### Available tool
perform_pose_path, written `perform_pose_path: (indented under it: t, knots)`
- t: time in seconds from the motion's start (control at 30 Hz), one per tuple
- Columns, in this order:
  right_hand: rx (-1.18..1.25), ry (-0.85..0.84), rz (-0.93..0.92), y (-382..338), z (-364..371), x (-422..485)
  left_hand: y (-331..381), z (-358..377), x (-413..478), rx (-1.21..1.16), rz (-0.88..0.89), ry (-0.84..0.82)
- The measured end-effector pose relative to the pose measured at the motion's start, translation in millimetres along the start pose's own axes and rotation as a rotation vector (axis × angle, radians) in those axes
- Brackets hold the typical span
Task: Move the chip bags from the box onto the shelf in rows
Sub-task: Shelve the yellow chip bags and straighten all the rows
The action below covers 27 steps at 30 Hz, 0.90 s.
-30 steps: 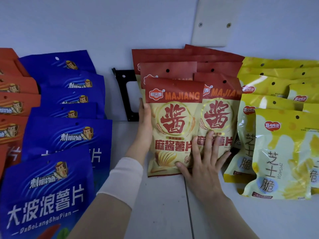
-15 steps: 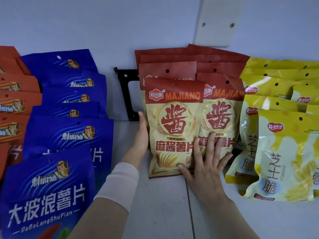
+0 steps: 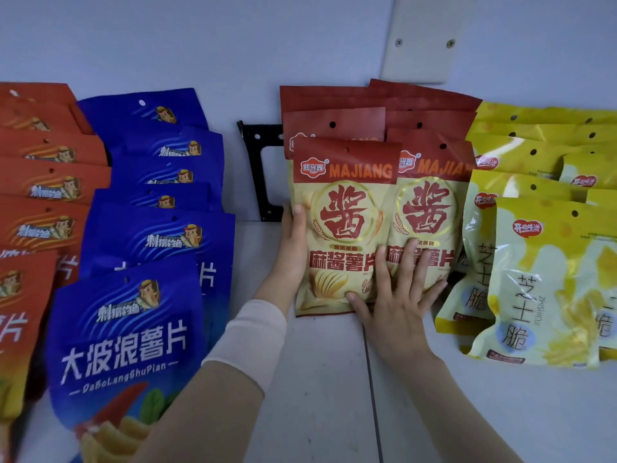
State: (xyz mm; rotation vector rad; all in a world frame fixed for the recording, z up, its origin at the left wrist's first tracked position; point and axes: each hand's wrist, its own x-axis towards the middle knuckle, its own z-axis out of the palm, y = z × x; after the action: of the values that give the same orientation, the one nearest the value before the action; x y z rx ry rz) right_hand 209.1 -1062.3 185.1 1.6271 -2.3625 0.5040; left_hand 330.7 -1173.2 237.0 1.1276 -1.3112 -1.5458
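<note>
Majiang bag (image 3: 344, 228) we judge light, puffy, slippery, best held by edges: left hand (image 3: 293, 242) pinches its nine-o'clock edge, right hand (image 3: 397, 305) presses flat-open at five.

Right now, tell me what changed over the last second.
The left hand slid down the left edge of the front red-and-cream foil chip bag, thumb now on its front. The right hand stays flat across that bag and its red-and-cream neighbour. The blue foil bags and yellow foil bags stayed put.
</note>
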Motion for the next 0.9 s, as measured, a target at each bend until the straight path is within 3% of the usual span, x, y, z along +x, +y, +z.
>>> perform_pose_path:
  t: [0.2, 0.43, 0.53, 0.73, 0.9]
  knots:
    - [0.002, 0.032, -0.031, -7.9, -12.1, -9.4, 15.4, -10.8, -36.1, 0.163, 0.003, 0.0]
    - [0.067, 0.058, -0.111, -72.1, -42.1, -62.6, 47.5, -60.7, -73.9, 1.07, 0.329, 0.092]
    - [0.139, 0.008, -0.211, -125.9, -57.0, -96.5, 58.4, -107.9, -89.2, 1.357, 0.382, 0.121]
    - [0.152, -0.04, -0.362, -214.4, -65.5, -155.6, 64.8, -216.7, -111.9, 1.597, 0.384, 0.153]
    - [0.04, -0.105, -0.281, -260.6, -51.3, -174.3, 52.4, -302.0, -108.6, 1.603, 0.377, 0.126]
